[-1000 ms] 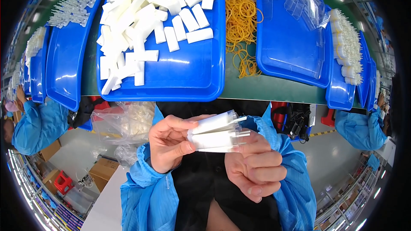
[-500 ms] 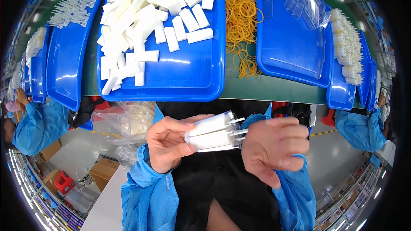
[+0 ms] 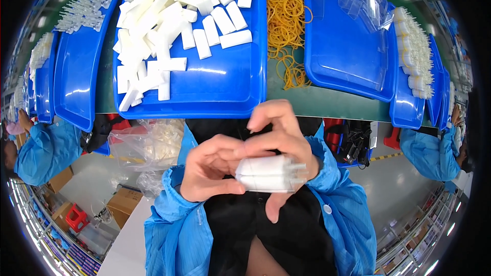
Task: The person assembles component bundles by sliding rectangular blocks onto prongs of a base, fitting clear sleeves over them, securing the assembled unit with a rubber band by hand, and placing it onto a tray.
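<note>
My left hand [image 3: 209,168] is closed on one end of a bundle of white foam pieces in clear plastic sleeves [image 3: 263,174], held level in front of my chest. Thin pale tubes stick out of the bundle's right end, blurred by motion. My right hand [image 3: 286,145] reaches around the bundle from the right. Its thumb points down below the bundle, while the index finger is bent above it. Another right finger stretches left along the top, close to my left fingertips. The right fingers are spread, and I see nothing gripped between them.
Ahead stands a blue tray [image 3: 215,97] of white foam pieces. Yellow rubber bands [image 3: 286,20] lie to its right, then a blue tray [image 3: 348,66] with clear plastic sleeves. Finished-looking bundles [image 3: 413,56] are stacked far right. Thin tubed parts [image 3: 84,13] fill a left tray's end.
My right hand has turned over and moved left and up, from beside the tubes to around the bundle. The left hand and the bundle have shifted slightly right.
</note>
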Available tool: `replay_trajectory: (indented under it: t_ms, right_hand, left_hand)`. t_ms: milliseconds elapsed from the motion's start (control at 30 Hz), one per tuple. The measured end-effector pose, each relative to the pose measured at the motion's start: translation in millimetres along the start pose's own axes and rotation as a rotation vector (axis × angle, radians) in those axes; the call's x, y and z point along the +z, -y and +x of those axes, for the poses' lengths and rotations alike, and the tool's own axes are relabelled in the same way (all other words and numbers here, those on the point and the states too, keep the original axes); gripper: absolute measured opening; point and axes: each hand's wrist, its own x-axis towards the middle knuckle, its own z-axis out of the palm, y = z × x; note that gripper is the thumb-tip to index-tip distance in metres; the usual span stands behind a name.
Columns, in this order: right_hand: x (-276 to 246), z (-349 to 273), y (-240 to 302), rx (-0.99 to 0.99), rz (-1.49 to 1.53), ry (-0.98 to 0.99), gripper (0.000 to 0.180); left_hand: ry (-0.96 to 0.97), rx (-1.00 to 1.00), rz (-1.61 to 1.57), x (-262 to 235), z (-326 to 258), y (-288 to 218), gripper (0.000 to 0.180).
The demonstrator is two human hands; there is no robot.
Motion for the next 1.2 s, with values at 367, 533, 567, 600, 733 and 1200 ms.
replay_trajectory:
  t_ms: [367,533,567,600,733,1200]
  right_hand:
    - [15.6,-6.5,-2.6,0.266,0.273,0.166,0.088]
    - [2.9,-6.8,1.1,-0.053,-0.366,0.066,0.092]
    - [8.7,-9.4,1.9,-0.054,-0.39,0.011,0.075]
    - [12.1,-13.7,-1.4,-0.055,-0.387,0.012,0.075]
    - [20.5,-17.5,-6.4,-0.177,-0.614,-0.03,0.063]
    - [21.5,-17.6,-3.0,-0.251,-0.822,-0.064,0.045]
  left_hand:
    - [0.134,-0.14,0.391,-1.8,12.7,-0.2,0.046]
    - [0.02,-0.163,-0.079,-0.6,16.7,3.7,0.022]
    - [-0.016,-0.203,-0.054,1.1,15.1,2.2,0.025]
    - [-0.018,-0.202,-0.053,1.9,14.2,2.4,0.025]
    - [-0.06,-0.27,-0.134,2.1,9.4,3.1,0.029]
    - [-0.234,-0.081,0.338,17.2,11.6,-4.9,0.036]
